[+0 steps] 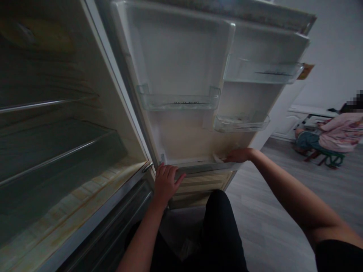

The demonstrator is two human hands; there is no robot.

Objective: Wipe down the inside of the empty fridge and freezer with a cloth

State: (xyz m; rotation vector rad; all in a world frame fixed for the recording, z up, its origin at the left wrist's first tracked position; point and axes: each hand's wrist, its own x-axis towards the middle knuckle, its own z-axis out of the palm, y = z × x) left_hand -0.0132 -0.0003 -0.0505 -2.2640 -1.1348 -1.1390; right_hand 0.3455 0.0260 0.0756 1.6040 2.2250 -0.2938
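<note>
The open fridge door (pixel 181 132) stands before me, with a clear bottom door bin (pixel 204 169) along its lower part. At that bin's left end, my left hand (pixel 166 181) hooks its fingers over the rim, thumb out along the front. My right hand (pixel 238 155) reaches into the bin's right end. Its fingers are closed on a small white cloth (pixel 217 158), pressed down inside the bin; much of the cloth is hidden, and its exact kind is hard to make out.
Higher on the door hang a middle bin (pixel 181 102), an upper right bin (pixel 263 73) and a small bin (pixel 241 124). At left, the fridge interior has stained glass shelves (pixel 56 158). Across the grey floor (pixel 263 211), a person (pixel 340 132) sits on a green stool (pixel 334 156).
</note>
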